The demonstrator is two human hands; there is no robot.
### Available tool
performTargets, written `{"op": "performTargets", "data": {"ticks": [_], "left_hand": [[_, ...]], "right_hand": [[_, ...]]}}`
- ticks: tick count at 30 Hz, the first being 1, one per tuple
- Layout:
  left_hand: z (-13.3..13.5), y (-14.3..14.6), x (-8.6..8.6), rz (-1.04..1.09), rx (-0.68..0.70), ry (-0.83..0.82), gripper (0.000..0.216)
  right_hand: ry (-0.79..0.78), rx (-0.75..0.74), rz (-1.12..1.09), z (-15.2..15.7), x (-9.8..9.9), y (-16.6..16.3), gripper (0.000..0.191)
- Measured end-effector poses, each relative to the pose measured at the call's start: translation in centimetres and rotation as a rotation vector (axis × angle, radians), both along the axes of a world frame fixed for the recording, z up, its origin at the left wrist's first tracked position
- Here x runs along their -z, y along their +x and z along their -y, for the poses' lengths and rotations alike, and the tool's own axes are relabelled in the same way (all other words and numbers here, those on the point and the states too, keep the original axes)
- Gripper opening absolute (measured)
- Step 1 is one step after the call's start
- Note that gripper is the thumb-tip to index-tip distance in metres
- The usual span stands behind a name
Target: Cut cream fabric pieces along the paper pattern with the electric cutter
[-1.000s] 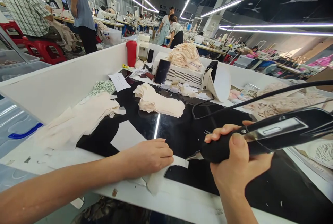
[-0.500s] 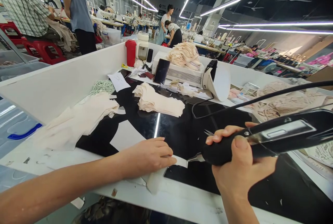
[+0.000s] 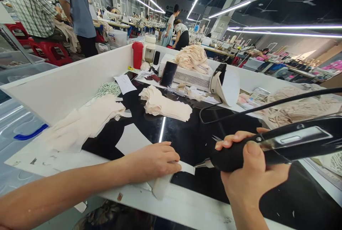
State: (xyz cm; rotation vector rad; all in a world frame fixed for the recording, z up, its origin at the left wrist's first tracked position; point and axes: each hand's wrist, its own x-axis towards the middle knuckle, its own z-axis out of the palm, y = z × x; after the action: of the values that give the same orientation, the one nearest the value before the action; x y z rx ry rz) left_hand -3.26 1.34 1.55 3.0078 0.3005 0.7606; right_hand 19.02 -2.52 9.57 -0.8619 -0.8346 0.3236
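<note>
My left hand lies low over a white piece of material, its fingers close together and gripping a narrow white strip at the fingertips. Part of the white material hangs toward the table's front edge. My right hand is wrapped around a thick black corded handheld tool with a thin metal tip. That tip meets the strip's right end, or nearly so. Thin pointed metal tips, perhaps of scissors or tweezers, stick out by my right fingers; the rest is hidden.
Cream cloth stacks lie mid-table and at left. Behind stand a propped phone, a white vented box, a white lamp-like cone and a red cup. A black cable arcs at right. Low white walls edge the table.
The whole view has shifted slightly right and down. Both hands keep their hold, and the tool's tip stays at the strip's end.
</note>
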Motion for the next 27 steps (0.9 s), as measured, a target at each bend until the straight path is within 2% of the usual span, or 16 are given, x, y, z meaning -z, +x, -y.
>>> {"op": "performTargets", "data": {"ticks": [16, 22, 27], "left_hand": [[0.0, 0.2, 0.1, 0.009, 0.003, 0.049, 0.020], [0.0, 0.2, 0.2, -0.009, -0.004, 0.032, 0.021], [0.0, 0.2, -0.1, -0.026, -0.001, 0.037, 0.022]], "right_hand": [[0.025, -0.093, -0.008, -0.8, 0.2, -2.1, 0.042], [0.016, -0.091, 0.011, -0.7, -0.1, -2.1, 0.044], [0.001, -0.031, -0.030, -0.4, -0.1, -1.0, 0.041]]}}
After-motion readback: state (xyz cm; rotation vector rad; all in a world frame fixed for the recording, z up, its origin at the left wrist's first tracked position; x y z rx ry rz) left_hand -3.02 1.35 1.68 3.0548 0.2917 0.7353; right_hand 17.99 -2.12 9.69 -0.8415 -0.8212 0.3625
